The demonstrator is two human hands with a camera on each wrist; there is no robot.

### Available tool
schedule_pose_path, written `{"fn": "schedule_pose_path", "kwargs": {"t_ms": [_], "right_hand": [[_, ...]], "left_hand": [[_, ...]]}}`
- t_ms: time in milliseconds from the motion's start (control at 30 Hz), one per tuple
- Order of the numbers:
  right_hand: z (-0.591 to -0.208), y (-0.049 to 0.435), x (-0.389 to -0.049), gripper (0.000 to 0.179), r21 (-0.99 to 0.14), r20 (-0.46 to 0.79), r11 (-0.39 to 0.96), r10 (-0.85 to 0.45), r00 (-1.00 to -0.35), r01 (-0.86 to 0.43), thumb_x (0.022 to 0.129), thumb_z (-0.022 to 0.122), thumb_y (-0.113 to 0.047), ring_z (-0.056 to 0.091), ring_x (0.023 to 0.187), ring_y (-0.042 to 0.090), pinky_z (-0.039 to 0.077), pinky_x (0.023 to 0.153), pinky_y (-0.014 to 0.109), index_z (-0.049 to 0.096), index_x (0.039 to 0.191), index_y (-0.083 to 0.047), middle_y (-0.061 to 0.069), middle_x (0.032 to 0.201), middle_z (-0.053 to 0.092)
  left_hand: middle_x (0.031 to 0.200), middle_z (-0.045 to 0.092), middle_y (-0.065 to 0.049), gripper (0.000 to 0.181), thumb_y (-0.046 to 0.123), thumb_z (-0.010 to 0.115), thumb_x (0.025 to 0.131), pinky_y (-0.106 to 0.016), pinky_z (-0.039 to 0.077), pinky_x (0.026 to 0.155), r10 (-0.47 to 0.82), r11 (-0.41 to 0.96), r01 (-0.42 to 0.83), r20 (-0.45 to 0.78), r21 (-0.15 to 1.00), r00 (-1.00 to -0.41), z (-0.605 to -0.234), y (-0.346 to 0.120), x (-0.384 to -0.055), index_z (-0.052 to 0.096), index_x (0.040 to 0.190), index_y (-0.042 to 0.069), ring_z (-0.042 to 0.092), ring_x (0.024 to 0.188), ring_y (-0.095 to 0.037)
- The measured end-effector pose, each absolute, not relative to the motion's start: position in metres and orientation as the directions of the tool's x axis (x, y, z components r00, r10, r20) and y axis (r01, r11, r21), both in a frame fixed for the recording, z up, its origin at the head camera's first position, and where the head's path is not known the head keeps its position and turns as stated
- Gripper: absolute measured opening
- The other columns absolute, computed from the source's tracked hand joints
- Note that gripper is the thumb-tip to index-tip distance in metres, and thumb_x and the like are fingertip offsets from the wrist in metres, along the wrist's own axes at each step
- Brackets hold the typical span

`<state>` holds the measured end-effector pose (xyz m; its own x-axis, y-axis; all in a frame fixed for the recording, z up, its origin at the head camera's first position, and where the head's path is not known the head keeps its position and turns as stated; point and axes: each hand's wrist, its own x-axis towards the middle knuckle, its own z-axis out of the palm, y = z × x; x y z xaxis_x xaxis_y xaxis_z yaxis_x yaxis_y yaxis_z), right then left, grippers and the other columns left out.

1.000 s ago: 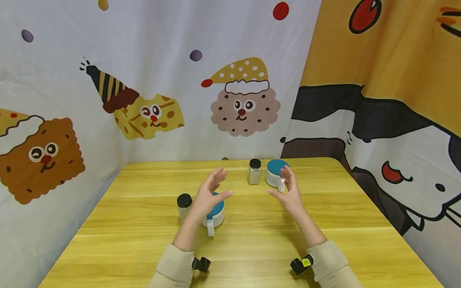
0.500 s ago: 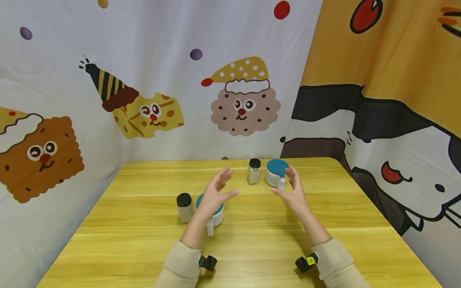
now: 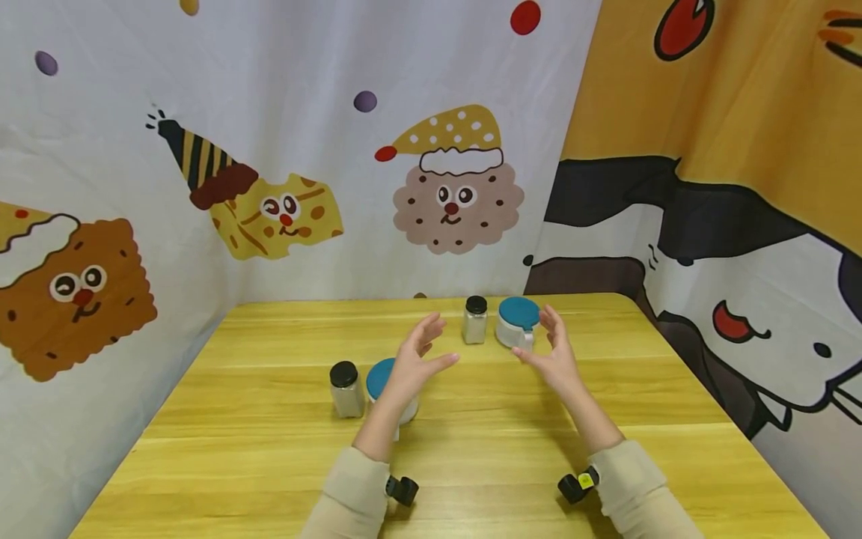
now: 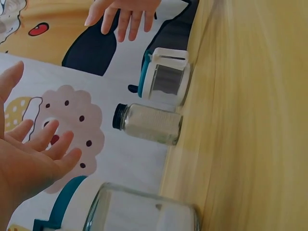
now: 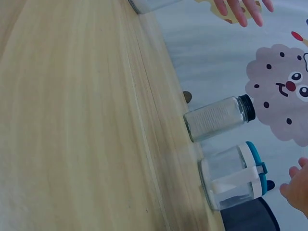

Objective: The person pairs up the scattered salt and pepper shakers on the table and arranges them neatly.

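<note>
My left hand (image 3: 416, 365) hovers over the table with fingers spread, holding nothing. It partly covers a glass jar with a blue lid and white handle (image 3: 381, 378) in the head view. Left of that jar stands a clear glass bottle with a black cap (image 3: 347, 395). My right hand (image 3: 555, 359), also bare and relaxed, hangs in the air just in front of a second blue-lidded jar (image 3: 517, 323). Beside this jar, at the back, is another black-capped bottle (image 3: 475, 322). In the right wrist view, the rear jar (image 5: 233, 178) shows its white handle, and both rear containers stand upright.
The wooden table (image 3: 485, 464) carries both pairs of containers. Its back edge meets a printed cartoon curtain (image 3: 303, 75), which runs along the left and right sides too. Small black cameras are strapped at the left wrist (image 3: 402, 491) and right wrist (image 3: 575, 486).
Both hands have drifted to the right, the left one more, so it now covers more of the near jar's right side and handle. The jars and bottles have stayed put.
</note>
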<state>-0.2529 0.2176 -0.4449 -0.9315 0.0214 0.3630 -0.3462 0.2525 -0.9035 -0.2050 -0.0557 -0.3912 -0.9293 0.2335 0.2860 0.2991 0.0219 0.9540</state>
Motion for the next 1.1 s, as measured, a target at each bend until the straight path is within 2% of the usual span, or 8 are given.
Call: {"fn": "schedule_pose_path", "kwargs": {"t_ms": [133,367,600,733,900,1100], "right_hand": [[-0.444,0.219,-0.255,0.097,-0.904,0.357,0.262,0.031,-0.934,-0.337,0.078,0.078,-0.002,0.021,0.139,0.036,0.013,0.112,0.050,0.015,0.152,-0.005,0.021,0.151,0.024],[-0.445,0.223,-0.260,0.097,-0.893,0.351,0.312,0.032,-0.936,-0.324,0.079,0.079,-0.008,0.022,0.139,0.035,0.014,0.112,0.050,0.015,0.152,-0.007,0.019,0.151,0.026],[-0.445,0.229,-0.268,0.097,-0.890,0.337,0.334,0.024,-0.941,-0.310,0.080,0.078,-0.008,0.021,0.138,0.037,0.013,0.112,0.052,0.013,0.152,-0.007,0.021,0.151,0.024],[-0.444,0.230,-0.273,0.098,-0.884,0.340,0.348,0.022,-0.940,-0.312,0.080,0.079,-0.012,0.020,0.139,0.036,0.013,0.112,0.052,0.013,0.153,-0.008,0.019,0.152,0.024],[-0.445,0.233,-0.277,0.100,-0.888,0.325,0.351,0.024,-0.945,-0.297,0.079,0.080,-0.015,0.020,0.139,0.037,0.013,0.111,0.052,0.013,0.152,-0.007,0.021,0.151,0.023],[-0.435,0.231,-0.274,0.099,-0.903,0.287,0.340,0.018,-0.958,-0.265,0.080,0.079,-0.013,0.018,0.138,0.041,0.012,0.111,0.053,0.011,0.152,-0.003,0.025,0.151,0.022]], "left_hand": [[0.142,0.044,-0.015,0.074,0.007,0.074,0.084,-0.051,0.026,0.108,0.225,0.029,0.293,0.280,0.956,-0.933,-0.399,-0.049,-0.213,0.035,0.147,0.005,0.037,0.132,-0.034],[0.141,0.047,-0.006,0.074,0.014,0.077,0.083,-0.045,0.028,0.108,0.161,0.053,0.262,0.251,0.964,-0.955,-0.422,-0.039,-0.231,0.038,0.146,0.018,0.041,0.130,-0.023],[0.141,0.047,-0.013,0.073,0.014,0.077,0.083,-0.047,0.030,0.107,0.147,0.027,0.280,0.273,0.960,-0.951,-0.425,-0.030,-0.239,0.039,0.146,0.012,0.043,0.129,-0.026],[0.139,0.049,-0.010,0.072,0.015,0.077,0.083,-0.045,0.031,0.106,0.123,0.011,0.279,0.275,0.960,-0.953,-0.427,-0.024,-0.243,0.041,0.145,0.012,0.043,0.128,-0.026],[0.138,0.050,-0.013,0.070,0.009,0.075,0.083,-0.049,0.031,0.106,0.097,-0.014,0.288,0.287,0.958,-0.953,-0.431,-0.016,-0.248,0.041,0.144,0.008,0.043,0.128,-0.030],[0.140,0.049,-0.010,0.070,0.012,0.077,0.082,-0.045,0.032,0.106,0.076,0.022,0.274,0.271,0.962,-0.959,-0.429,-0.009,-0.253,0.042,0.144,0.012,0.043,0.129,-0.024]]}}
